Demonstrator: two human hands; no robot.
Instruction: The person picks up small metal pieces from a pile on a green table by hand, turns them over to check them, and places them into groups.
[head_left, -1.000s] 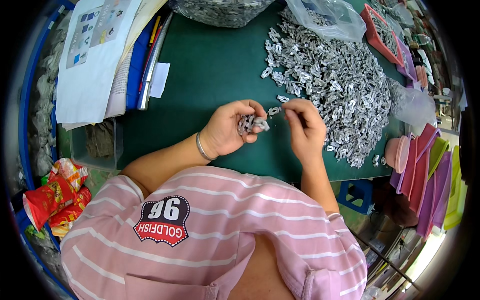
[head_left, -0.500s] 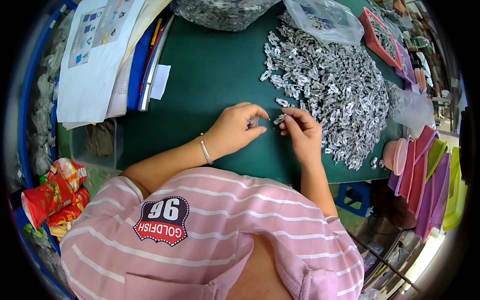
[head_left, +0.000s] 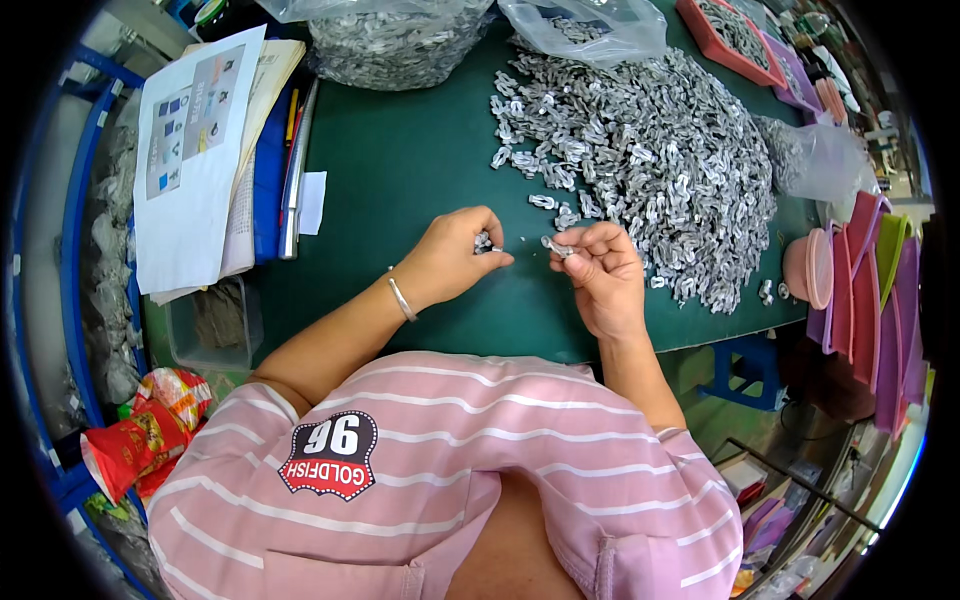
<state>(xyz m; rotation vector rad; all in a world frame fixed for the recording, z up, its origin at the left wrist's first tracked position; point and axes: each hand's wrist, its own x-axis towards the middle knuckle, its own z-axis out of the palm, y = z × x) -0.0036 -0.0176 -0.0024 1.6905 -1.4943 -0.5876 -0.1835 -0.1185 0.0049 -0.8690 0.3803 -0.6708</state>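
A green table (head_left: pixel 400 170) was seen filling the upper half of the view, and a person in a pink striped shirt (head_left: pixel 450 480) was seated at its near edge. A large heap of small silvery metal pieces (head_left: pixel 650 160) was spread over the table at about one o'clock from the hands, its nearest edge lying just beside the right hand. Two clear bags of the same pieces (head_left: pixel 390 40) were set at the far edge, toward twelve o'clock. A stack of papers and folders (head_left: pixel 200 160) was laid at ten o'clock, and pink and purple trays (head_left: pixel 870 290) were stood at three o'clock.

The left hand (head_left: pixel 455 255) was held curled, with a bangle (head_left: pixel 402 298) at its wrist; a small cluster of metal pieces (head_left: pixel 484 242) was gripped between its thumb and bent fingers, showing at the fingertips. The right hand (head_left: pixel 600 270) was closed to a pinch, and a single metal piece (head_left: pixel 556 245) was held between its thumb and forefinger, jutting toward nine o'clock. The two hands were kept near each other but apart, with bare green surface between the cluster and the single piece.
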